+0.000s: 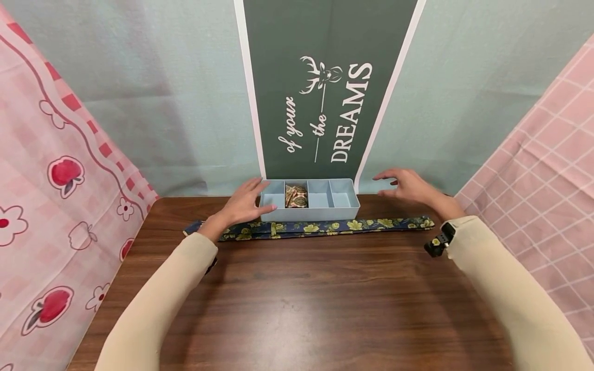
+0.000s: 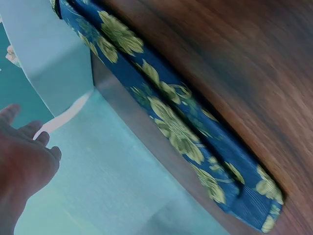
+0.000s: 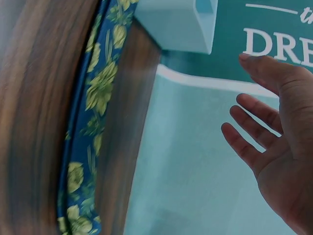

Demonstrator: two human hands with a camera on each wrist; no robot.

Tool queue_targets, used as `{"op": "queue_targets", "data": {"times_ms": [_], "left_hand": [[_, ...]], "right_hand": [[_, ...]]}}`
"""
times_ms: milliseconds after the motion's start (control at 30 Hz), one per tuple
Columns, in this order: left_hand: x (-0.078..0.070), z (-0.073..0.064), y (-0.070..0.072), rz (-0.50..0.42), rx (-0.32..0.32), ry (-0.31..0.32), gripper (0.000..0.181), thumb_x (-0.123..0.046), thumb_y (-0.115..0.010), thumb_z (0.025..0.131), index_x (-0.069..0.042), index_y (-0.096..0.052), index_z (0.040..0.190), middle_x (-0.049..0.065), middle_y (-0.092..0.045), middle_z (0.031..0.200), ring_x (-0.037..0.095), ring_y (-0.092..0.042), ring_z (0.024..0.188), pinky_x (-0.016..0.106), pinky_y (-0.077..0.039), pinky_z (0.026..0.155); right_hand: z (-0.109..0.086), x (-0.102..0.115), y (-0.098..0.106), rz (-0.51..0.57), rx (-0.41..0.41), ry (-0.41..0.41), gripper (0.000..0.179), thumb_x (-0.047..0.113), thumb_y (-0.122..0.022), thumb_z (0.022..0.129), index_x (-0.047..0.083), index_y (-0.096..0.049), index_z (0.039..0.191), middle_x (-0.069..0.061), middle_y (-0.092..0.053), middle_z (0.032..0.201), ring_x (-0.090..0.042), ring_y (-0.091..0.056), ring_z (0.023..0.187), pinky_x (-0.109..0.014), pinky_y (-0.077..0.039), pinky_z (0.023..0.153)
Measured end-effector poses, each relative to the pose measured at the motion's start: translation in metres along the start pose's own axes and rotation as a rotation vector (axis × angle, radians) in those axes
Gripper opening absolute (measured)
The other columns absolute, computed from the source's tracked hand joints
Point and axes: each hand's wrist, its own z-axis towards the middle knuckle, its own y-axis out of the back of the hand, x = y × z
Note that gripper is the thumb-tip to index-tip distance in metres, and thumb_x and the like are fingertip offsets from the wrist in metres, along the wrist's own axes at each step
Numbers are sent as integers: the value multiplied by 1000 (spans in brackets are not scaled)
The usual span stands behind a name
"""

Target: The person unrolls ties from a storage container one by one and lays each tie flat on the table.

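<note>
A light blue box with several compartments stands at the back of the table. One compartment, second from the left, holds a rolled patterned tie. In front of the box a navy necktie with yellow flowers lies folded lengthwise, stretched from left to right. My left hand is at the box's left end, thumb and fingers spread apart and holding nothing. My right hand hovers to the right of the box, its fingers loosely bent and away from it, as the right wrist view also shows.
The brown wooden table reaches toward me. Behind it hangs a pale blue-green cloth with a dark panel of white lettering. Pink patterned cloths border the left side and the right side.
</note>
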Motion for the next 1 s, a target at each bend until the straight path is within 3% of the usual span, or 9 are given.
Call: {"op": "queue_targets", "data": {"times_ms": [433,767,1000], "left_hand": [[-14,23,-16,129,43,18,102,-64,-63,97,-10,-17,171,20,-11,177,37,-7,164,54,-2,131],[-20,28,-28,161,57,21,100,-63,-61,99,-8,-17,171,22,-12,176,38,-7,164,55,-3,131],[-16,31,-40,215,92,31,108,-72,-57,98,-12,-6,172,18,-1,178,35,2,165,52,2,131]], "right_hand": [[36,31,-8,-47,6,119,42,11,-84,90,2,-74,130,-21,-72,129,-38,-68,115,-55,-58,92],[58,56,-21,-31,31,216,44,14,-85,89,2,-73,130,-20,-71,129,-39,-67,119,-55,-53,96],[72,68,-30,-37,64,238,47,16,-84,90,1,-72,133,-21,-69,133,-37,-68,117,-54,-55,94]]}}
